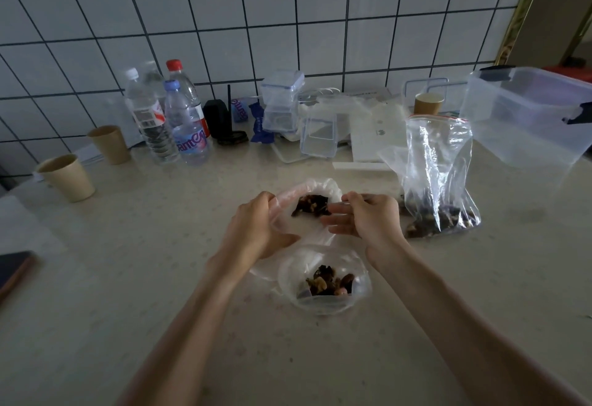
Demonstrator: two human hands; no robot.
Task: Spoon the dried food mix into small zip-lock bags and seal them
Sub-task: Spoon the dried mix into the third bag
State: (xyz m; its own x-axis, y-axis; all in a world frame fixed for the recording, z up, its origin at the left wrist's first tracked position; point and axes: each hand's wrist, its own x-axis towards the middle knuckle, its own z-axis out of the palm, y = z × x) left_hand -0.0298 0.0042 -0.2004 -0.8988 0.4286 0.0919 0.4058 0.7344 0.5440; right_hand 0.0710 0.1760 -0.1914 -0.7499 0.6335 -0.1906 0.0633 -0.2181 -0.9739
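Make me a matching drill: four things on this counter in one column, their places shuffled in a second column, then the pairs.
1. large zip-lock bag
2. paper cup
3. open small bag
4. red-capped bottle

A. nearest the camera, between the forearms
B. far left counter edge
C. at the tiled wall
D. standing right of the right hand

Pairs: 1-D, 2-B, 3-A, 4-C

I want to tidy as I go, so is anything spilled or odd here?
Nothing spilled. The near small bag lies open, unsealed, with mix inside. The big bag stands open by the right hand.
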